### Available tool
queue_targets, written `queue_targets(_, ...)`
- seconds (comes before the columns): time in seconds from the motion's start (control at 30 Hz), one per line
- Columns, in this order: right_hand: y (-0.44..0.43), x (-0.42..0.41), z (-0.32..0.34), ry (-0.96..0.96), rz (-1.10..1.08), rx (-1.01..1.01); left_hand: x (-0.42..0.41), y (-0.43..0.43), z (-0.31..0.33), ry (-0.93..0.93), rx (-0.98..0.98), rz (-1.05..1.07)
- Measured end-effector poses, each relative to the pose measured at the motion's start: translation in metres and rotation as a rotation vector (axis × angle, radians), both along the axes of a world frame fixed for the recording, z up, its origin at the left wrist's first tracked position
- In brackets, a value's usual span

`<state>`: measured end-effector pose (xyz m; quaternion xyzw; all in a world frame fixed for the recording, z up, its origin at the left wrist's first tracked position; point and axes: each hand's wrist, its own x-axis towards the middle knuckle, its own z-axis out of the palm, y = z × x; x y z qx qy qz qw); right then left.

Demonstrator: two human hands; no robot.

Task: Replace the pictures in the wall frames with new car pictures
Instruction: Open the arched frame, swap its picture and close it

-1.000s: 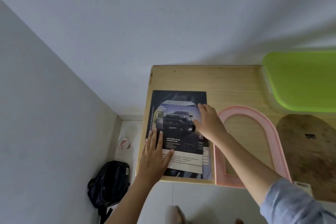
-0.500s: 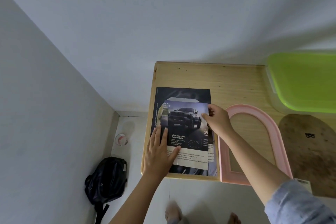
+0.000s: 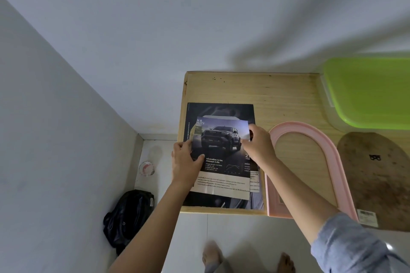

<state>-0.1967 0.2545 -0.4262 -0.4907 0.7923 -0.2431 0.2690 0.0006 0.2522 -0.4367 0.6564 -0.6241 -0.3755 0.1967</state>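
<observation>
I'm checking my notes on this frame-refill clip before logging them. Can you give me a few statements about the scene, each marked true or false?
1. The left hand and the right hand both hold the car page. True.
2. The pink arched frame has a picture in it. False: it is empty, and the wooden table shows through its opening.
3. The car page sits over a dark magazine on the table. True.
4. The black bag lies on the table. False: it is on the floor, left of the table.
5. The brown board lies to the right of the frame. True.
</observation>
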Motion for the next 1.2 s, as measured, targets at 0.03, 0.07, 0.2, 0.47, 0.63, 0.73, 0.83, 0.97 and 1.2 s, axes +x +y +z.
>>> queue_targets(0.03,0.0,0.0,0.0,-0.007,-0.005,-0.003,0.001,-0.002,0.0,0.034,0.022,0.02)
queue_targets(0.07,0.0,0.001,0.0,-0.008,-0.008,-0.006,0.002,-0.005,0.0,0.065,0.042,0.04)
queue_targets(0.2,-0.001,0.0,-0.006,-0.001,-0.004,-0.012,0.008,-0.012,-0.009,0.177,0.041,0.119)
queue_targets(0.47,0.0,0.002,-0.011,0.019,-0.016,-0.063,0.009,-0.009,-0.009,0.305,0.015,0.165)
queue_targets(0.63,-0.001,0.001,-0.017,0.002,-0.028,-0.072,0.013,-0.01,-0.009,0.374,0.02,0.166)
queue_targets(0.73,-0.004,-0.001,-0.016,-0.015,-0.022,-0.064,0.016,-0.011,-0.002,0.484,0.051,0.199)
queue_targets(0.83,-0.008,0.002,-0.011,-0.014,0.002,-0.063,0.02,-0.013,0.003,0.603,0.11,0.249)
queue_targets(0.97,-0.013,0.007,-0.005,0.009,-0.013,-0.074,0.028,-0.015,0.011,0.651,0.104,0.283)
queue_targets(1.2,-0.02,0.003,-0.009,0.051,-0.058,-0.041,0.069,-0.023,0.013,0.721,0.092,0.484)
